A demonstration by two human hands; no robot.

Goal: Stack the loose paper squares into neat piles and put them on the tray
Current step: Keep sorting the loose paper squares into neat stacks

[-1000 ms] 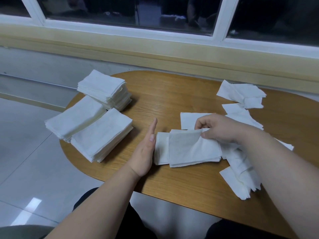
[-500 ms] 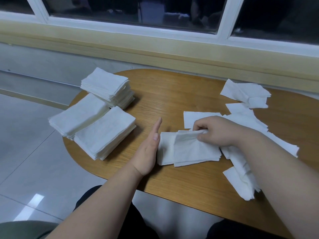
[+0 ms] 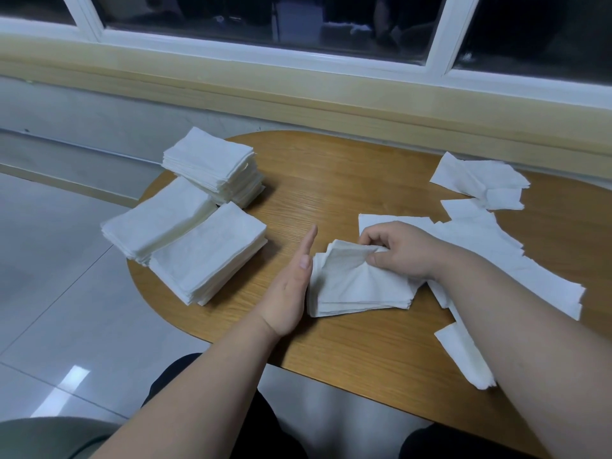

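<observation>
A: How are the paper squares seen to look?
B: Thin, white and soft, with slight creases. A small pile (image 3: 357,293) is found near the front edge of the table (image 3: 347,180), its layers fanned and not squared up.
A: How are the hands placed?
B: The left hand (image 3: 291,286) is held flat with fingers straight, its palm set against the pile's left side. The top sheet (image 3: 347,260) is pinched at its far edge by the curled fingers and thumb of the right hand (image 3: 400,253).
A: What is borne by the table?
B: Three neat stacks are set close together at the table's left end. A tall stack (image 3: 212,160) stands at the back, a wide stack (image 3: 155,220) overhangs the left edge, and a third stack (image 3: 212,253) lies nearest the front. Loose squares (image 3: 490,256) are scattered over the table's right half, some overlapped, and one group (image 3: 480,180) lies near the far edge.
</observation>
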